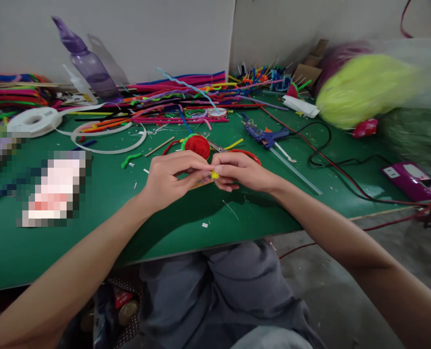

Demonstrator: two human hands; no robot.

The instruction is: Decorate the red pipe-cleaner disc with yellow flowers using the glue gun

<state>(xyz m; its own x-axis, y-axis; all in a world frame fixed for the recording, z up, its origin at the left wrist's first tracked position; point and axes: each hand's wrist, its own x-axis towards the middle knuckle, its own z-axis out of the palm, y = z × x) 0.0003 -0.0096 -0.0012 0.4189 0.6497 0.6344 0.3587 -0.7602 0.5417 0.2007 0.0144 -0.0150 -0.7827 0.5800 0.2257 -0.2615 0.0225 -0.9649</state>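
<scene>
Above the green tabletop, my left hand [177, 174] and my right hand [239, 172] meet with their fingertips pinched together. Between them is a small yellow pipe cleaner [214, 175], bunched or curled, mostly covered by the fingers. Just behind the hands lies a round red pipe-cleaner coil [196, 145] with a bright green edge on its left. Scissors [216, 147], partly hidden, rest beside the coil. A yellow pipe-cleaner piece [234, 144] and a red one [250, 155] lie behind my right hand.
A blue glue gun [266, 137] with a clear glue stick lies at the right, near cables and a purple power strip [413, 180]. Pipe cleaners [179, 92] are heaped along the wall. A purple bottle [95, 72] and white ribbon roll [34, 121] stand left.
</scene>
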